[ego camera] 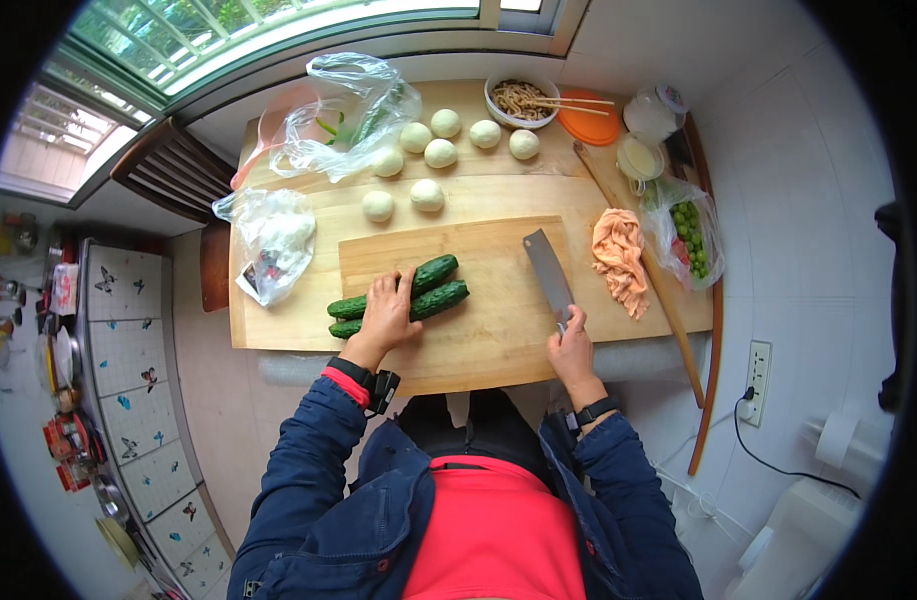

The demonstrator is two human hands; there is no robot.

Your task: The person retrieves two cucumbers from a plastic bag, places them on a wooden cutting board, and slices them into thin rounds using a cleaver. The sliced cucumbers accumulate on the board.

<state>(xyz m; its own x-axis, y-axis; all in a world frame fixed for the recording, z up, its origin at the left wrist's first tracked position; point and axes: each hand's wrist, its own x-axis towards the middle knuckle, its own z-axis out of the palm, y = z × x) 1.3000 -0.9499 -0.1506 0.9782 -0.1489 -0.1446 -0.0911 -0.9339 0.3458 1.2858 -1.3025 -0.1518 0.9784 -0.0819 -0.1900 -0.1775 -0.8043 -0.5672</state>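
Two green cucumbers (pixel 437 298) lie side by side, slanting across the left part of a wooden cutting board (pixel 496 330). My left hand (pixel 389 307) rests over both of them with its fingers spread around the upper one; how firmly it grips is not plain. At the board's right side my right hand (pixel 573 346) is closed on the handle of a cleaver (pixel 550 271). The blade points away from me, with its broad end towards the back of the board. Several round dough balls (pixel 427 195) sit on the table beyond the board.
Plastic bags (pixel 278 225) are at the left. Behind stands a bowl of brown food (pixel 520 101) with chopsticks, beside an orange lid (pixel 590 124). On the right lie an orange cloth (pixel 620 259), a long wooden rolling pin (pixel 672 322) and bagged green grapes (pixel 687 229).
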